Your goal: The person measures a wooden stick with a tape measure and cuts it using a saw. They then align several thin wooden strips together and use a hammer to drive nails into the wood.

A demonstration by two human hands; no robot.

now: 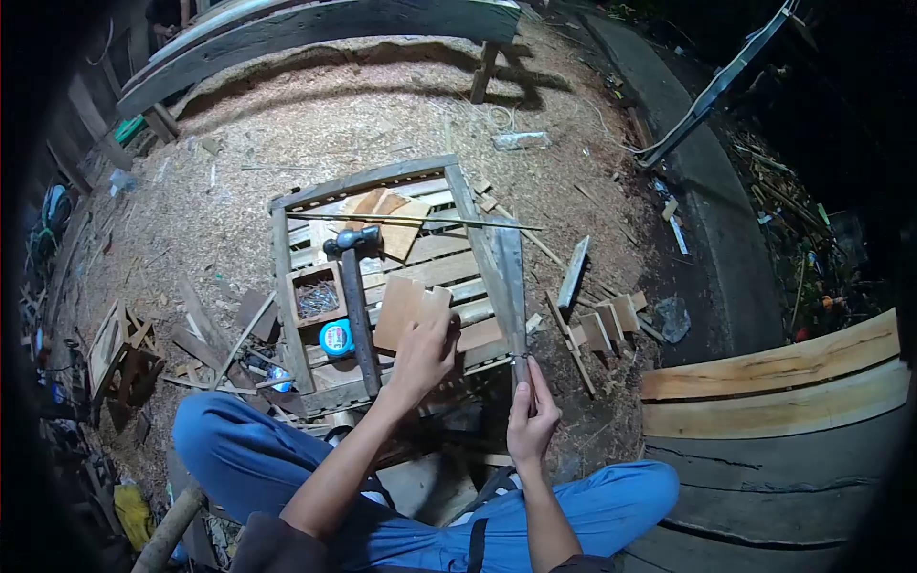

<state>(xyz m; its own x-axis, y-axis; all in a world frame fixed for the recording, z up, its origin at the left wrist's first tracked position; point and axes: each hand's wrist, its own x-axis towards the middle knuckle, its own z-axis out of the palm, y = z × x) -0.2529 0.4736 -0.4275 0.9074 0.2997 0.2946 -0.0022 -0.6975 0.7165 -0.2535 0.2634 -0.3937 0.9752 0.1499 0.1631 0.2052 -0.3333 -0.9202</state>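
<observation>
My left hand [425,351] has its fingers closed on a thin wooden piece [404,310] with a notched top edge, over the slatted wooden frame [287,248]. In my right hand [533,416] is the handle of a long flat blade [509,277] that points away from me. A hammer [355,296] lies along the frame, left of my left hand. Beside it are a blue tape measure [336,338] and a small wooden box of nails [317,298]. Thin wood sheets [406,229] and a long thin stick [458,221] rest at the frame's far side.
A long wooden bench [315,43] crosses the back, with part of a person [167,14] behind its left end. Wood offcuts [607,325] lie to the right, near planks [774,382]. A small wooden structure [124,358] stands at left. Shavings cover the ground.
</observation>
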